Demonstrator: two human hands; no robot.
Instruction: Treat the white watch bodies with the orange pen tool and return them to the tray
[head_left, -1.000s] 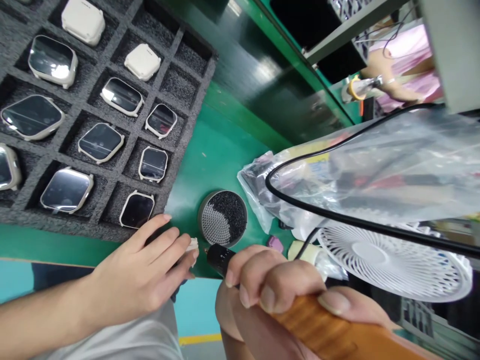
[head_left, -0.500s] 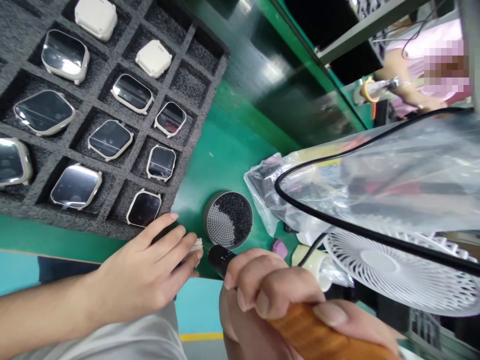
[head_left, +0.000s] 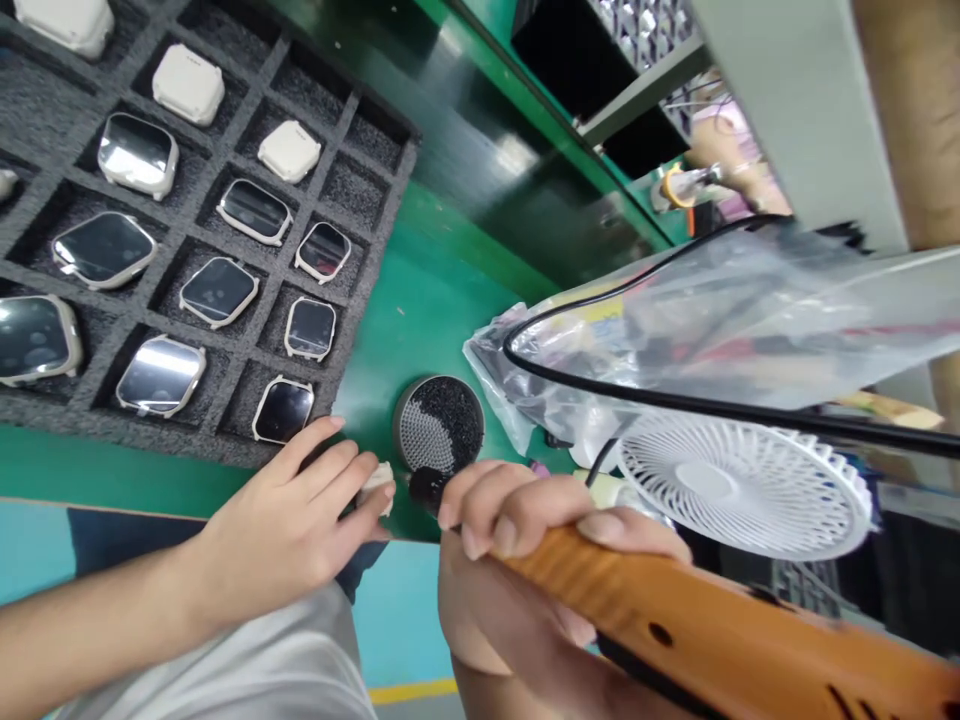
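Screwdriver (head_left: 675,620) clamped in right hand (head_left: 525,525), tip beside cream part (head_left: 377,480) pinched by left hand (head_left: 289,530)

A bare strip of green bench (head_left: 431,300) runs between the foam tray (head_left: 364,300) on one side and the plastic bag (head_left: 675,320) on the other. It is open from the dark belt (head_left: 487,130) at the back down to the round tin (head_left: 439,425), which blocks its near end. In front of the tin, the left hand (head_left: 292,530) and right hand (head_left: 525,520) sit close together. The narrow gap between them is filled by a small white part (head_left: 377,482) and the black tip of the orange tool (head_left: 675,620). A black cable (head_left: 637,400) crosses above the white fan (head_left: 739,490), closing off that side. The tray's two back pockets nearest the strip lie empty.
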